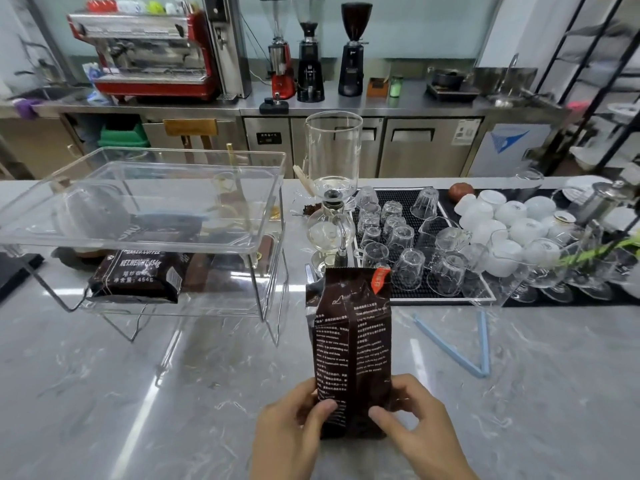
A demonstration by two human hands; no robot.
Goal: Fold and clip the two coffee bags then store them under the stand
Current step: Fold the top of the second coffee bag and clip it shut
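Note:
A dark brown coffee bag (351,341) with white print and an orange tag stands upright on the marble counter in front of me, its top unfolded. My left hand (289,434) grips its lower left side and my right hand (420,431) grips its lower right side, thumbs on the front. A second dark coffee bag (136,275) lies under the clear acrylic stand (145,202) at the left. A light blue clip (474,348), open in a V, lies on the counter to the right of the held bag.
A glass siphon brewer (330,209) stands just behind the held bag. A black mat (408,199) with several upturned glasses and white cups (505,220) fills the right. Espresso machine and grinders line the back counter.

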